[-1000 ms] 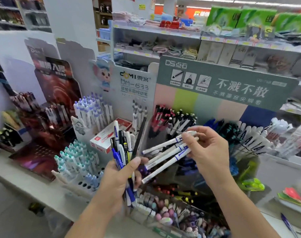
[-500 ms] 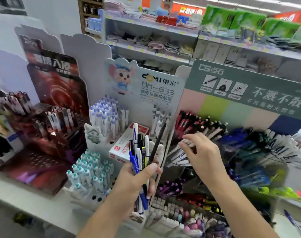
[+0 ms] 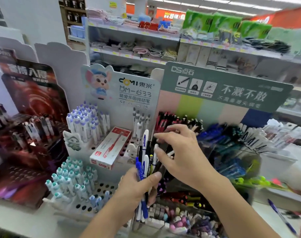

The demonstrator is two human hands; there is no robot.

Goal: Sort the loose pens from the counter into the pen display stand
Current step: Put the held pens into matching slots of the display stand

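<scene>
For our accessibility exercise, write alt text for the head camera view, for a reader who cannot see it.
A person's left hand grips a bunch of pens upright while the right hand reaches to their tops, in front of pen stands on a shop counter. A red pen box lies on the white stand, and a blue pen lies loose at right.

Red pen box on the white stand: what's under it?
The red pen box lies tilted across the white stand, over its hole grid. A few empty holes show beside it; whatever sits directly beneath is covered.
</scene>
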